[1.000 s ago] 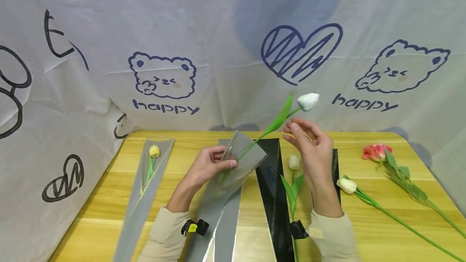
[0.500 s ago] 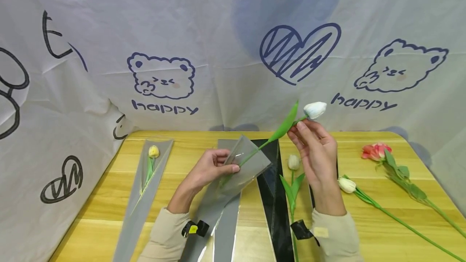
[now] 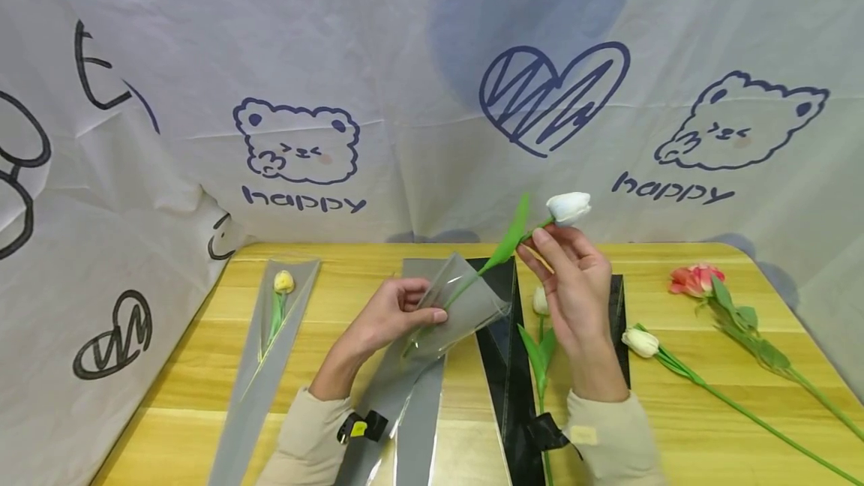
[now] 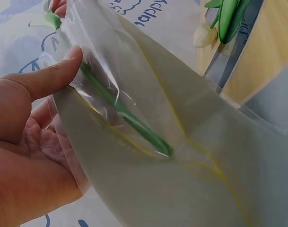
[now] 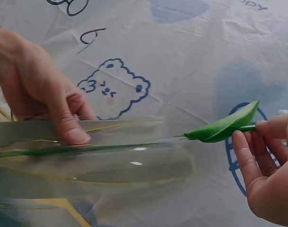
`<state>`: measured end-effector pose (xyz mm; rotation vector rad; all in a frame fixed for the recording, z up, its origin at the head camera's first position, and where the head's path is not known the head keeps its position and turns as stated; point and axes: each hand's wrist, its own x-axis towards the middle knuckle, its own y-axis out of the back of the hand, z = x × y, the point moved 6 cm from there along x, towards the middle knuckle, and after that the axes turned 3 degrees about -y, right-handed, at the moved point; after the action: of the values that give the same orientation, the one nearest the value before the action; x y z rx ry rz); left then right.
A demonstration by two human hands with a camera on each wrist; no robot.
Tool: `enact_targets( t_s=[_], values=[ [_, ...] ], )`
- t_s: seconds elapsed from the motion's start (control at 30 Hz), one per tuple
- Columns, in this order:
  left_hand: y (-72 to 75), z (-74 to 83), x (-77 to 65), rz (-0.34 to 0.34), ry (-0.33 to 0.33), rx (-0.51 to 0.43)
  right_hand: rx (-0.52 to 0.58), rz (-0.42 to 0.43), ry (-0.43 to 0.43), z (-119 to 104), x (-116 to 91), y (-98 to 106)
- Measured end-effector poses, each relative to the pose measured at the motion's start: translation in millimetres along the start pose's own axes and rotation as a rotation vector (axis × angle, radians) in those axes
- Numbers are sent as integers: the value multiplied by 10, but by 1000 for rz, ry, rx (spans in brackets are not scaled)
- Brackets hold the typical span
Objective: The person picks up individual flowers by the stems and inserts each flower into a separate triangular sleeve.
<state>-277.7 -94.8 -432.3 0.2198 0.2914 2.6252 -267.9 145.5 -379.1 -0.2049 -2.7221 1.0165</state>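
A white tulip [image 3: 568, 208] slants over the middle of the table, its lower stem inside a clear-fronted grey flower sleeve [image 3: 466, 313]. My right hand [image 3: 577, 283] pinches the stem just below the bloom, near the long green leaf [image 5: 222, 127]. My left hand [image 3: 394, 317] grips the sleeve near its open end, thumb on the clear front. Through the film in the left wrist view, the green stem [image 4: 139, 127] ends partway down the sleeve, between yellow edge lines. In the right wrist view the leaf stays outside the sleeve's mouth.
At left on the wooden table [image 3: 182, 396] lies a grey sleeve [image 3: 236, 426] holding a yellow tulip [image 3: 283, 282]. Black sleeves [image 3: 496, 366] lie under and beside a white tulip [image 3: 540, 355]. Further right are another white tulip [image 3: 641, 342] and a pink flower [image 3: 698, 280]. A printed cloth [image 3: 418, 96] hangs behind.
My right hand has taken hold of the tulip stem below the bloom, then moved slightly left and down with it. The stem has slid further into the sleeve, which my left hand still holds.
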Motion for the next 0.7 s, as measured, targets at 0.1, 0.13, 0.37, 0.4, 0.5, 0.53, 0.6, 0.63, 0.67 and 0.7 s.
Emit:
enact_targets(
  t_s=[0.1,0.13,0.37,0.4,0.5,0.53,0.6,0.63,0.67,0.7],
  values=[
    [-2,32,-6,0,-16,0,-37,-6,-14,46,-22,-44],
    [-2,46,-8,2,-21,2,-48,-7,-16,58,-29,-57],
    [10,154,-31,48,-57,17,-121,-37,-25,137,-67,-154],
    [10,168,-33,53,-61,11,-141,-41,-27,148,-76,-168],
    [11,205,-42,65,-69,-4,-229,-52,-24,181,-99,-205],
    [13,215,-44,68,-72,-7,-263,-52,-21,190,-107,-212],
    [17,228,-49,73,-75,-11,-317,-56,-16,205,-119,-228],
    [19,234,-50,76,-76,-12,-338,-59,-13,210,-124,-234],
    [22,239,-52,78,-78,-14,-353,-66,-12,214,-130,-240],
    [26,244,-53,80,-80,-15,-364,-76,-12,219,-135,-244]
  ],
)
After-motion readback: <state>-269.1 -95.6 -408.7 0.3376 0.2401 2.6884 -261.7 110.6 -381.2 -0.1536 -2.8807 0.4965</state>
